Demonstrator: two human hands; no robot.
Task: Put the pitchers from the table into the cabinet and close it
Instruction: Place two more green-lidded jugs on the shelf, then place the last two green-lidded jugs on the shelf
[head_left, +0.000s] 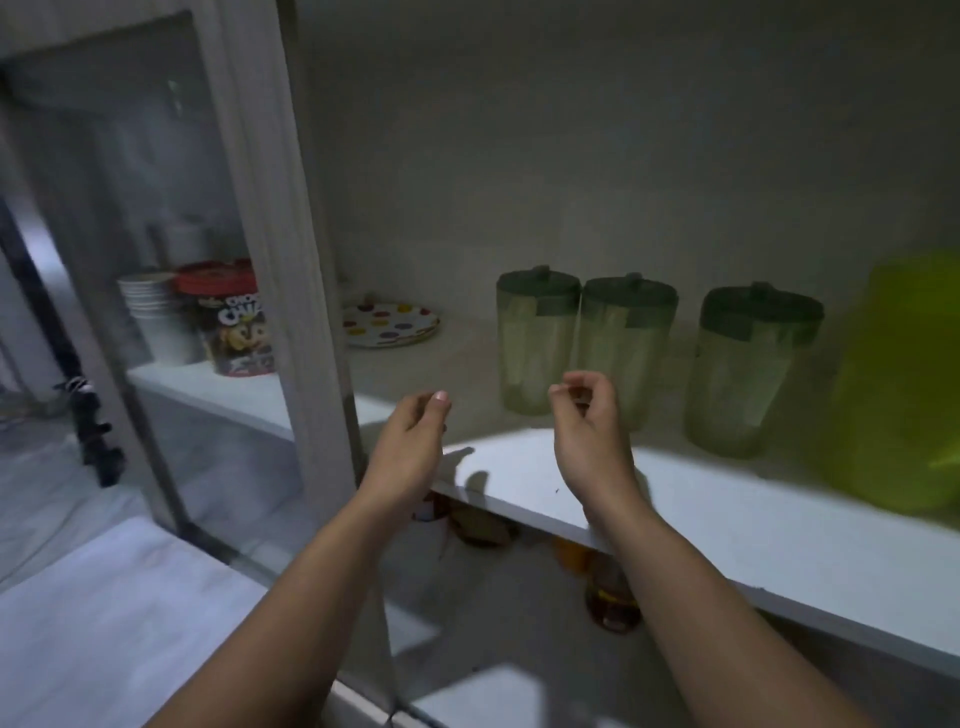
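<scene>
head view: three clear pitchers with dark green lids stand upright on the white cabinet shelf (675, 499). the left pitcher (535, 343) and the middle pitcher (626, 338) stand side by side, touching or nearly so; the right pitcher (753, 369) stands apart from them, near a blurred yellow-green container (904, 384) at the right edge. both hands hover over the shelf's front edge, holding nothing. the left hand (415, 441) is loosely curled, its grip apart, left of all the pitchers and clear of them. the right hand (592, 426) overlaps the bases of the left and middle pitchers, fingers curled with thumb and forefinger nearly meeting, clamped on nothing. a spotted plate (392, 325) lies further back on the shelf. behind the glass door (171, 260) stand stacked paper cups (150, 306) and a red-lidded tub (234, 317).
</scene>
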